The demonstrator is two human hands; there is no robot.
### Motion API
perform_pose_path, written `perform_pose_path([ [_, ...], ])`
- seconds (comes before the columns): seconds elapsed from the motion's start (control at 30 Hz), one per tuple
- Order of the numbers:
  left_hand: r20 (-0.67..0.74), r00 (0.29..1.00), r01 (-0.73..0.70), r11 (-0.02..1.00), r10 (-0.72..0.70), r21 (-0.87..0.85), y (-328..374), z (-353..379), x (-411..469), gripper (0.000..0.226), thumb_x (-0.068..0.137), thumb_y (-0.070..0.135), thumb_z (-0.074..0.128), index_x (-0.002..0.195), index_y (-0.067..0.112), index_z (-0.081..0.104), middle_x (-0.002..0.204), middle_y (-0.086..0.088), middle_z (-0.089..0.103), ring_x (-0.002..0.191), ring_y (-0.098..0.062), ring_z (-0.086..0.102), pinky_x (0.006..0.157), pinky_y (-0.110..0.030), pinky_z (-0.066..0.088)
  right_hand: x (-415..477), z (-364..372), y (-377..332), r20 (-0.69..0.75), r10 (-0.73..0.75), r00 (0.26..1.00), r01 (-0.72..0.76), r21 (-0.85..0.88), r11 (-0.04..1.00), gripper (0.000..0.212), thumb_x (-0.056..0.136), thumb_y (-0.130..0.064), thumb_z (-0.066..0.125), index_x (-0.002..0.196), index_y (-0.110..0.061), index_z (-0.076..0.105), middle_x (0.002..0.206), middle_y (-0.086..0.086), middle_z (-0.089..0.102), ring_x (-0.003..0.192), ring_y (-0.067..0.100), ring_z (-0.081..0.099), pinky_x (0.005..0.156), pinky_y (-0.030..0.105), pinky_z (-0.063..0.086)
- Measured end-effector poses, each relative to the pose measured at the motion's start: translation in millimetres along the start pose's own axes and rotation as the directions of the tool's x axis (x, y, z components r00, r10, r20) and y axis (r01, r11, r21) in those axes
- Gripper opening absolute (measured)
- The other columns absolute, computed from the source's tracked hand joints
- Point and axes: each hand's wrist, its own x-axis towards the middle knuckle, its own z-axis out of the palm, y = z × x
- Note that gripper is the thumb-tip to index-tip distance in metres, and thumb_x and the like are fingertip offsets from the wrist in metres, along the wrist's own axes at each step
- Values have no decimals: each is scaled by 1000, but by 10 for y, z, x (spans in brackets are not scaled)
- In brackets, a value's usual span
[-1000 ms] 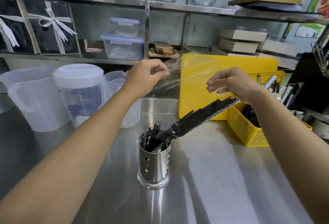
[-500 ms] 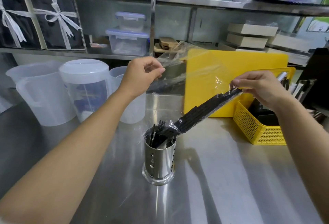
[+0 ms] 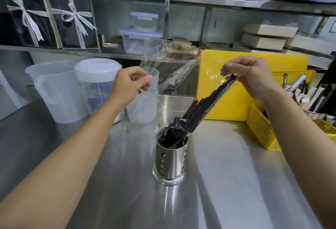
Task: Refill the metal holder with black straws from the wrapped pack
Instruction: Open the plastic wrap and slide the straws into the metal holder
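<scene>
A perforated metal holder (image 3: 171, 163) stands upright on the steel counter (image 3: 227, 183). A bundle of black straws (image 3: 209, 101) slants from its mouth up to the right, the lower ends inside the holder. Clear plastic wrap (image 3: 172, 61) is stretched in the air between my hands, and some clings around the straws at the holder's rim. My left hand (image 3: 130, 83) pinches the wrap's left edge. My right hand (image 3: 254, 75) pinches the wrap at the top ends of the straws.
Clear plastic jugs (image 3: 56, 90) and a lidded pitcher (image 3: 97, 83) stand at the left. A yellow cutting board (image 3: 254, 106) leans behind the holder. A yellow mesh basket (image 3: 263, 130) with utensils sits at the right. Shelves with boxes and containers (image 3: 141, 41) run along the back.
The straws have tipped steeper, with my right hand raising their top ends. My left hand has dropped a little and pulled the wrap out to the left.
</scene>
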Motion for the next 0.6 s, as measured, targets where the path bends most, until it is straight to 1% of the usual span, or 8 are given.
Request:
perform_pose_path([
  [0.07, -13, 999, 35, 999, -36, -40, -44, -43, -49, 13, 83, 11, 64, 72, 18, 62, 52, 11, 67, 48, -4, 59, 49, -17, 46, 20, 67, -12, 9, -9, 1000, 9, 8, 1000, 8, 81, -15, 65, 75, -12, 69, 65, -5, 70, 76, 19, 62, 82, 44, 41],
  [0.13, -28, 998, 51, 996, -54, -69, -69, -76, -94, 14, 83, 11, 64, 72, 19, 63, 52, 8, 67, 49, -5, 60, 50, -16, 46, 35, 123, -29, 15, -14, 1000, 14, 10, 1000, 7, 81, -17, 65, 76, -14, 69, 67, -5, 70, 81, 20, 62, 86, 47, 40],
  [0.17, -38, 998, 54, 995, -57, -81, -75, -92, -112, 15, 83, 10, 64, 71, 19, 64, 53, 7, 66, 49, -5, 61, 50, -16, 47, 41, 146, -42, 12, -18, 1000, 17, 12, 1000, 7, 81, -18, 65, 77, -15, 69, 69, -6, 70, 83, 21, 62, 86, 46, 40],
  [0.3, -64, 997, 35, 992, -43, -118, -85, -164, -131, 16, 83, 9, 63, 71, 20, 65, 58, 7, 67, 54, -6, 63, 55, -19, 50, 62, 207, -106, -36, -32, 999, 33, 48, 998, 7, 84, -17, 62, 88, -16, 67, 83, -1, 68, 85, 15, 65, 77, 34, 45],
  [0.33, -66, 997, 31, 992, -39, -124, -91, -178, -129, 16, 84, 9, 63, 72, 19, 65, 57, 7, 68, 56, -6, 63, 57, -20, 51, 64, 210, -107, -48, -27, 998, 30, 63, 998, 8, 85, -17, 61, 91, -17, 66, 87, 1, 68, 88, 16, 65, 77, 33, 47],
  [0.43, -72, 997, 28, 990, -38, -140, -113, -208, -123, 17, 85, 7, 60, 74, 19, 64, 59, 11, 70, 61, -4, 65, 62, -21, 54, 48, 209, -76, -52, 12, 999, -7, 92, 996, 12, 86, -18, 60, 96, -15, 65, 96, 5, 66, 99, 25, 63, 82, 38, 51],
  [0.53, -74, 996, 28, 987, -40, -160, -116, -227, -121, 18, 86, 6, 59, 75, 19, 63, 60, 11, 71, 62, -5, 66, 64, -23, 55, 14, 220, -67, -41, 25, 999, -21, 100, 995, 12, 88, -16, 57, 95, -12, 65, 92, 7, 67, 95, 26, 63, 79, 36, 52],
  [0.6, -72, 996, 36, 983, -49, -178, -101, -239, -119, 16, 86, 7, 59, 75, 18, 63, 60, 10, 71, 61, -7, 66, 62, -24, 56, 10, 226, -94, -52, 11, 999, -6, 107, 994, 11, 88, -16, 57, 92, -13, 67, 89, 6, 68, 91, 25, 65, 76, 35, 54],
])
